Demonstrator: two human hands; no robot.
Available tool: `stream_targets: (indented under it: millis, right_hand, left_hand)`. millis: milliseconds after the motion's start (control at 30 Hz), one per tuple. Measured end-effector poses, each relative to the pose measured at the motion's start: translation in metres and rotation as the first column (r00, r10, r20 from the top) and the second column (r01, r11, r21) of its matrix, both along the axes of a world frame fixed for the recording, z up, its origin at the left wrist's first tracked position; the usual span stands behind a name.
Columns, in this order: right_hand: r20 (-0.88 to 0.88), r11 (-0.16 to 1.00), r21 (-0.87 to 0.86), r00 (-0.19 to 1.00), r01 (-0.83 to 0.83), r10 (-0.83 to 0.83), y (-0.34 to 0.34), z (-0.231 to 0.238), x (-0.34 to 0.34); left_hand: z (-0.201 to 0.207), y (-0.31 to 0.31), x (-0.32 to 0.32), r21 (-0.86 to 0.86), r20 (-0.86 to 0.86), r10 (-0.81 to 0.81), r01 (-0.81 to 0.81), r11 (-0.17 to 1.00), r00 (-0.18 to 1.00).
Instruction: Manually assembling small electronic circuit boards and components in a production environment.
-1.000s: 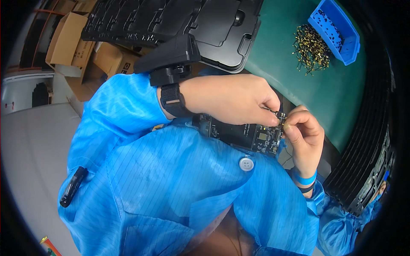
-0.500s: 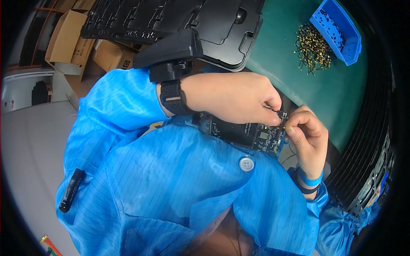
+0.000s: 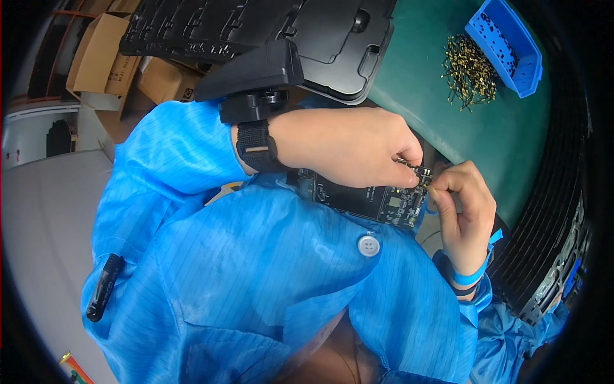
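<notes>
Some lettering reaches me over the feed: fine white print on the black circuit board (image 3: 352,200), just right of the middle of the frame and too small for me to read; dark printed lines on the brown carton (image 3: 97,61) at upper left; raised characters along the lower edge of the black moulded tray (image 3: 329,51) at top centre; and faint pale marks on the black marker (image 3: 105,288) against the blue coat (image 3: 243,269) at left. I have the left hand (image 3: 364,146) gripping the board by its upper right end, thumb and fingers closed on it. The right hand (image 3: 472,205) pinches thumb and forefinger together at the board's right edge; I cannot tell what, if anything, sits between them. Green counter (image 3: 416,77) fills the upper right, bearing a loose heap of thin black-and-gold pieces (image 3: 470,73) beside a blue bin (image 3: 528,80) with small dark bits inside. Black ribbed trays (image 3: 543,205) curve down the right side, and a grey surface (image 3: 51,217) spreads at left.
</notes>
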State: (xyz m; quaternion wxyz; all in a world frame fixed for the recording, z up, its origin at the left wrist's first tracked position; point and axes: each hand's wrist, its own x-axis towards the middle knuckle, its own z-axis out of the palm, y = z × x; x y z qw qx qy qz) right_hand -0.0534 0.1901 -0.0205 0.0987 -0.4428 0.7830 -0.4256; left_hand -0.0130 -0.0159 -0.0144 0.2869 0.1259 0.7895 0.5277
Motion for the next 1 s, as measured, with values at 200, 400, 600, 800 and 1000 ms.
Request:
stream_targets:
  millis: [200, 400, 600, 800, 1000]
  right_hand:
    - [-0.118, 0.999, 0.048, 0.993, -0.025, 0.03, -0.002, 0.004, 0.002]
    - [-0.185, 0.997, 0.074, 0.982, -0.024, 0.037, -0.006, 0.002, 0.004]
    - [-0.223, 0.996, 0.085, 0.973, -0.033, 0.051, -0.005, 0.006, 0.004]
    - [-0.255, 0.994, 0.103, 0.966, -0.024, 0.049, -0.005, 0.008, 0.006]
    - [-0.269, 0.995, 0.09, 0.961, -0.039, 0.062, -0.005, 0.005, 0.006]
  left_hand:
    - [-0.005, 0.001, 0.003, 0.015, -0.029, 0.008, -0.008, 1.0, 1.0]
    - [-0.011, 0.0, 0.005, -0.003, -0.097, 0.008, -0.008, 1.0, 0.995]
    - [-0.008, 0.004, 0.006, -0.028, -0.122, 0.008, -0.012, 1.0, 0.992]
    - [-0.006, 0.004, 0.006, -0.031, -0.129, 0.007, -0.012, 0.999, 0.992]
    - [-0.01, 0.004, 0.007, -0.014, -0.138, 0.04, -0.042, 0.999, 0.99]
